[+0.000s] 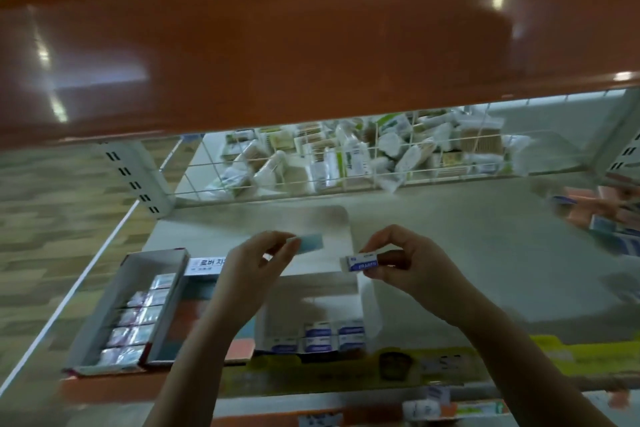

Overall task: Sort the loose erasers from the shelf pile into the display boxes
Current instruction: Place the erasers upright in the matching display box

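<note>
While each hand pinches one eraser, the left hand (258,258) a teal eraser (310,241) and the right hand (403,262) a blue-and-white eraser (362,262), she seems to be matching them to the box (369,291) below, already part-filled.

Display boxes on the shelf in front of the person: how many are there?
2. One long display box sits at the left with wrapped erasers in a row; one white display box sits in the middle, below the hands, with blue-and-white erasers. Others may be hidden.
</note>
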### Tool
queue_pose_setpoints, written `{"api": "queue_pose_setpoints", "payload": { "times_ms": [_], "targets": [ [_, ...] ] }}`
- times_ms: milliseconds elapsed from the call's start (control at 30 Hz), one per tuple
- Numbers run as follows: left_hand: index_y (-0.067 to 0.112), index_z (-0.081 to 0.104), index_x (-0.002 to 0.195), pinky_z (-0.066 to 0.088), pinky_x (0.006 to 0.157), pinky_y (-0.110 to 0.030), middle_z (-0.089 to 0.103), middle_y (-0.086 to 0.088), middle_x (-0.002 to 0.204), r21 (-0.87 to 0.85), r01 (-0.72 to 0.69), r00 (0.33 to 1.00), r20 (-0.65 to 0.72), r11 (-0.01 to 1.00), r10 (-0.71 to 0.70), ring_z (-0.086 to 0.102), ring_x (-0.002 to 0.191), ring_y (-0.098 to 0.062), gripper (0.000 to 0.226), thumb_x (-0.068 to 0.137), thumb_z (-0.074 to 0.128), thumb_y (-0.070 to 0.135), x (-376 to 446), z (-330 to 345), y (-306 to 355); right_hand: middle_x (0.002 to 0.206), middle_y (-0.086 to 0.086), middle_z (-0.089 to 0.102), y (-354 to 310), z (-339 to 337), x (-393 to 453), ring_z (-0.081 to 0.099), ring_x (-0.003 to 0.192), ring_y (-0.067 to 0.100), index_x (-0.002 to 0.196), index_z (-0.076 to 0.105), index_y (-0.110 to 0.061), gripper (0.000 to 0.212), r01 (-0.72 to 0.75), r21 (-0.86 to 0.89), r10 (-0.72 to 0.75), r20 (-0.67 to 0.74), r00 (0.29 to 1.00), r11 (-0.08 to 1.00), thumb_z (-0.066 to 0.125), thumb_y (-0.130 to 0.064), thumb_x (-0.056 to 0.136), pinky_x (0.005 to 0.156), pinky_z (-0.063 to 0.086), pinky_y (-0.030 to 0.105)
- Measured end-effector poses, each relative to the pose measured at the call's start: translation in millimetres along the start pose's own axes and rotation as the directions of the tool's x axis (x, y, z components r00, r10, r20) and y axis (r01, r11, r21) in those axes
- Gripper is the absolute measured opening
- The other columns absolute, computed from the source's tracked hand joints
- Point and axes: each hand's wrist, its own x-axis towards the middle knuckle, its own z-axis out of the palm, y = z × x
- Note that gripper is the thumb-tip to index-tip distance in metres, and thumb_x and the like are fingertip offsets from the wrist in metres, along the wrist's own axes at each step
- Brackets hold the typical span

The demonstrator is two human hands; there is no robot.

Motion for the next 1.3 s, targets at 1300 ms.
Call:
{"api": "queue_pose_setpoints", "payload": {
  "times_ms": [1300],
  "targets": [
    [0.043,0.062,0.079,0.047,0.057,-0.014,0.064,0.029,0.074,-0.024,0.052,0.982,0.183,0.998,-0.047,0.059,0.070,0.004,0.022,0.088,0.060,0.024,-24,-73,-90,0.084,-0.011,0.057,-14,115,47,0.049,0.072,0.004,0.090,0.059,-0.018,0.012,0.031,-0.719,0.419,0.439,0.795,0.694,0.055,-0.029,0.091,0.061,0.036,0.019]
  ]
}}
